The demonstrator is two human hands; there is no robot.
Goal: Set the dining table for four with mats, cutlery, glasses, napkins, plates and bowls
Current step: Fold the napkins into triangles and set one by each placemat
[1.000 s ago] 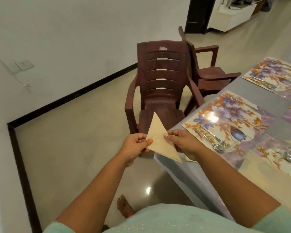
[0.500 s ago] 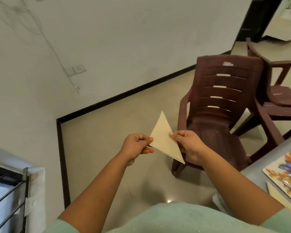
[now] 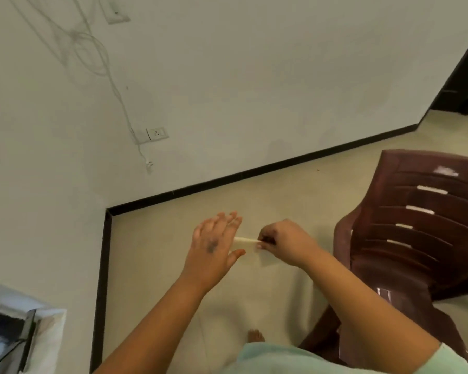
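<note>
Folding a napkin in mid-air, away from the bench

The right hand (image 3: pixel 278 242) pinches the cream napkin (image 3: pixel 246 241) at its edge, likely to anchor the fold, while the left hand (image 3: pixel 214 249) lies flat with straight fingers against its other end, seemingly pressing a crease; the napkin hangs between them above the floor (image 3: pixel 152 265), beside the brown chair (image 3: pixel 416 225).
</note>
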